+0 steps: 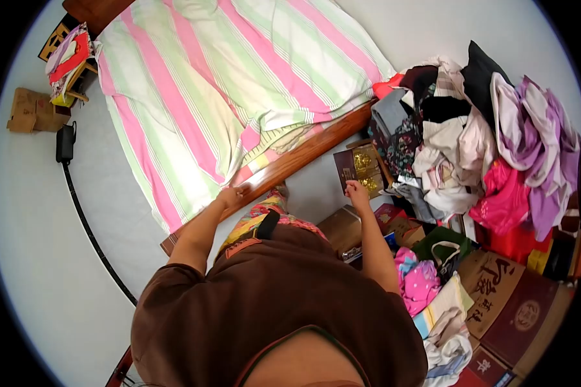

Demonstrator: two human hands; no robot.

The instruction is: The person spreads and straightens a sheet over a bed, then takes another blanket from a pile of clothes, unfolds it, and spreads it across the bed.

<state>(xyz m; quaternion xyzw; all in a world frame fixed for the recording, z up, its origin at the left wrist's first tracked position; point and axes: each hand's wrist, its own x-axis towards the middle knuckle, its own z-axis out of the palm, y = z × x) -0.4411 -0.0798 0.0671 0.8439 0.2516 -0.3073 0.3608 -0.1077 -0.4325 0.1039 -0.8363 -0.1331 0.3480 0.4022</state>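
Observation:
My left hand (231,195) is at the near edge of the bed, fingers curled, right by the hanging edge of a pink, green and white striped bed sheet (265,58). Whether the cloth is between those fingers is hidden. Beneath the sheet edge runs the wooden bed rail (310,149). My right hand (356,191) is raised to the right, its fingers loosely curled with no object showing in them. Just beyond it in view stands a dark box (346,169) with shiny gold material inside; I cannot tell whether they touch.
A large heap of clothes (455,142) rises at the right. Cardboard boxes (494,284) and folded cloths (442,309) crowd the lower right. At the left, a black cable (87,219) runs along the floor near a cardboard box (35,109) and a small chair (84,76) with cloth on it.

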